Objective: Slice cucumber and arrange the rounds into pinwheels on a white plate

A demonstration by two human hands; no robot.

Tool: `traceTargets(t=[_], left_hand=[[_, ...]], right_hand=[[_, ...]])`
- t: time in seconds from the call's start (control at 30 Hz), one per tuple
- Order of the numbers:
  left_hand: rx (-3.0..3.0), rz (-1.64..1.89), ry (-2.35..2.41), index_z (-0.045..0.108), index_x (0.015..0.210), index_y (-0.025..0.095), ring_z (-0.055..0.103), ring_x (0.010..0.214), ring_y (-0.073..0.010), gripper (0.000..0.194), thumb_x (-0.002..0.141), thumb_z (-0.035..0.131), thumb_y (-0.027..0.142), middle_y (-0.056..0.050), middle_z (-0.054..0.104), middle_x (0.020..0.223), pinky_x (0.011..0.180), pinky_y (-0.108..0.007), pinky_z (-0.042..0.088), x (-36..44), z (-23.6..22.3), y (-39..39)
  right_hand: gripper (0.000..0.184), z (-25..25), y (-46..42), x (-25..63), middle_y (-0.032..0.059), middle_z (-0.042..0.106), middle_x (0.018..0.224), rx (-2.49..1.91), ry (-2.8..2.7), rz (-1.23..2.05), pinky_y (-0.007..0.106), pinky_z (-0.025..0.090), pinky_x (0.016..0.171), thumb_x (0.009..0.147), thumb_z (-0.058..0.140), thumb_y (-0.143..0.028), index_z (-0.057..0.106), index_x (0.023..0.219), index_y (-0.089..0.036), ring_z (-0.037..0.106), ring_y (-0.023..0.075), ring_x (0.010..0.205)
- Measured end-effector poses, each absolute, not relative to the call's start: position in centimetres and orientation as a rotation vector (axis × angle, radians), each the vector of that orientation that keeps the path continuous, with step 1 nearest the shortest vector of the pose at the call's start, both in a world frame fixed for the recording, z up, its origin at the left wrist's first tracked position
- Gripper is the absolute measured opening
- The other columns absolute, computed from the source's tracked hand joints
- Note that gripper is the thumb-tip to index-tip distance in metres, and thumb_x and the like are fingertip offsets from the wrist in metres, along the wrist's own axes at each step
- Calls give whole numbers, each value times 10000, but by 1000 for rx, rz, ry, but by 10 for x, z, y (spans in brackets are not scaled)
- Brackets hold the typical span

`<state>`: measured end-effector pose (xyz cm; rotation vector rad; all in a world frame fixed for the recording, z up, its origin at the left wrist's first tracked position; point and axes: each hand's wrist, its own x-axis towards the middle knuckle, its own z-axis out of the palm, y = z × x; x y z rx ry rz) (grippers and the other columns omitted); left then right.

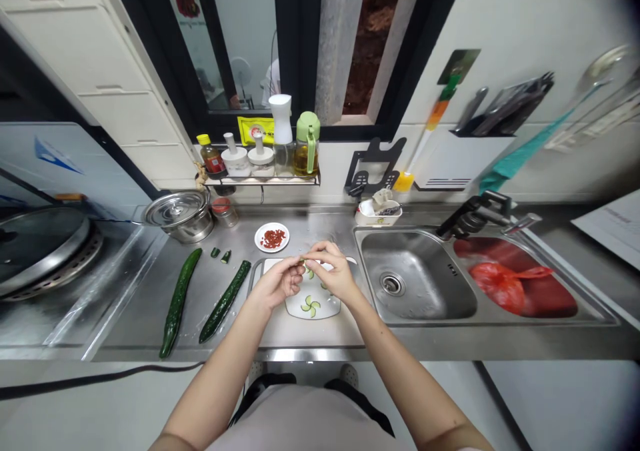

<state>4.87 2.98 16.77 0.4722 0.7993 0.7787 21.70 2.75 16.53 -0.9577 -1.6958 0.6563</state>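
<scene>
Apparently, both hands meet above the white plate (329,309), their fingertips together around a green sliver (303,260) so small and so covered that its shape is hard to make out. The right hand (330,269) presses thumb and forefinger together on it; whether the left hand's (280,281) grip pinches it too or merely touches, I cannot tell, though its other fingers curl loosely. The plate lies on the cutting board (274,333), its far edge mostly hidden by the hands. At the plate's six o'clock a pinwheel of cucumber slices (310,306) shows whole; another at twelve is partly behind the fingers, and at three only a trace appears beside the right hand.

Taking the plate as the dial's centre, a dark green cut cucumber (225,302) lies at nine o'clock on the steel bench (143,331), with a longer cucumber (180,304) beyond it. Two cucumber ends (221,255) sit at ten, a small dish (259,239) of red pieces at eleven. At three is the sink (415,264), whose far basin holds a knotted red bag (500,287), contents unseen. The lidded pan (45,251) is cut off by the left edge.
</scene>
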Motion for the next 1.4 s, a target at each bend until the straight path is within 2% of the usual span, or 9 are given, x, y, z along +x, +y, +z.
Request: traceTargets(t=[0.23, 0.47, 0.67, 0.83, 1.07, 1.27, 1.4], left_hand=[[657, 898, 919, 638, 755, 145, 485, 530, -36, 304, 599, 835, 315, 5, 607, 705, 435, -142, 292, 47, 178, 32], [756, 1017, 1017, 651, 720, 146, 481, 551, -56, 345, 534, 855, 353, 11, 569, 630, 467, -158, 323, 48, 179, 33], [810, 1124, 1093, 639, 755, 151, 491, 551, -61, 401, 510, 859, 381, 21, 593, 632, 532, -187, 364, 50, 170, 35], [913, 1240, 1099, 630, 800, 152, 524, 600, -76, 381, 549, 834, 353, 26, 603, 647, 612, -207, 399, 52, 164, 35], [1049, 1331, 1097, 583, 993, 190, 550, 618, -87, 437, 637, 793, 335, 45, 603, 672, 650, -216, 412, 53, 163, 32], [1107, 1370, 1064, 566, 1102, 191, 583, 652, -93, 467, 696, 764, 311, 31, 621, 715, 671, -214, 432, 54, 154, 32], [1129, 1369, 1095, 572, 1148, 188, 594, 677, -110, 485, 710, 750, 298, 15, 628, 741, 680, -226, 443, 56, 152, 31]], right_hand=[[187, 161, 28, 215, 52, 624, 910, -1009, -1654, 720, 312, 463, 724, 865, 624, -383, 753, 920, -260, 566, 192, 918], [196, 158, 31, 210, 55, 654, 878, -1026, -1643, 757, 301, 453, 689, 844, 638, -406, 732, 892, -241, 577, 193, 890], [240, 160, 32, 205, 42, 666, 796, -1085, -1617, 827, 291, 442, 662, 834, 624, -445, 692, 758, -228, 582, 184, 812], [260, 159, 32, 200, 25, 645, 730, -1169, -1515, 945, 258, 419, 604, 804, 621, -442, 656, 705, -203, 568, 152, 707], [274, 160, 33, 195, 3, 627, 670, -1226, -1380, 1112, 251, 443, 621, 759, 629, -453, 634, 670, -194, 547, 137, 670], [268, 155, 37, 191, -27, 559, 583, -1252, -1187, 1328, 222, 362, 493, 701, 651, -448, 614, 638, -189, 458, 98, 535], [255, 155, 37, 190, -24, 557, 575, -1249, -1102, 1436, 212, 327, 462, 681, 655, -428, 604, 622, -185, 461, 95, 528]])
